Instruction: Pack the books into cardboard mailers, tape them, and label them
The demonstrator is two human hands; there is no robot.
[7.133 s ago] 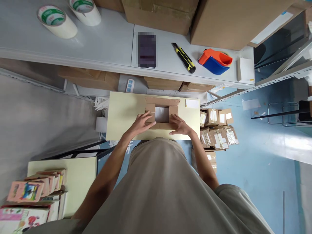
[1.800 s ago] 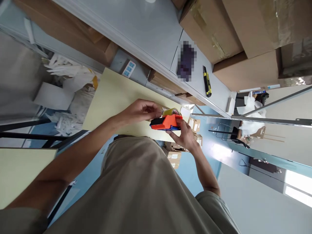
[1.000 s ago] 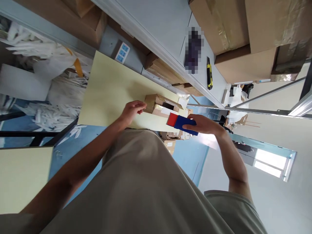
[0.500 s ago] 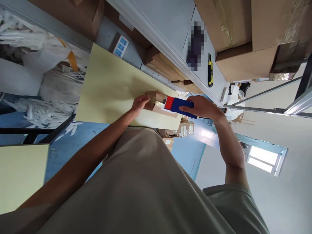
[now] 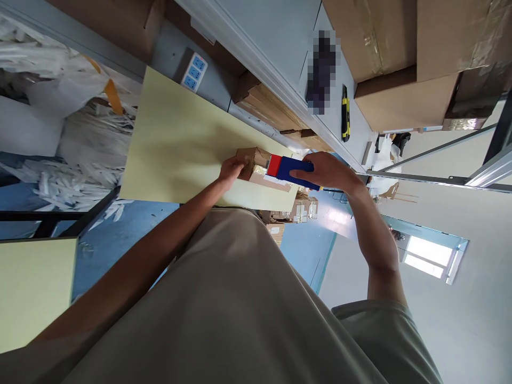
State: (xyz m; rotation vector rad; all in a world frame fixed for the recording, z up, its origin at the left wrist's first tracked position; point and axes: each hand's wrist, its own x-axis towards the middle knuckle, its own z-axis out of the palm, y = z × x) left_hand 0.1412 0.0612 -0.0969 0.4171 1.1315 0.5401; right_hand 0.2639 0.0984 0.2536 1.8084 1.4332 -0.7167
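A small cardboard box lies on the pale yellow tabletop, with shiny clear tape on its upper face. My left hand is closed on the box's left end, thumb and fingers pinching its edge. Wrapped in my right hand is a blue and red tape dispenser. The dispenser's red, toothed end rests at the taped upper face, close to my left hand. The dispenser hides much of the box's right part.
Above the tabletop runs a grey shelf bearing a yellow-black utility knife and a pixelated dark item. A power strip sits at the back. Large cartons stand upper right. White packing scraps fill the left side.
My right hand and the tape dispenser have shifted slightly left along the box. My left hand has moved a little right, its fingers further over the box's end.
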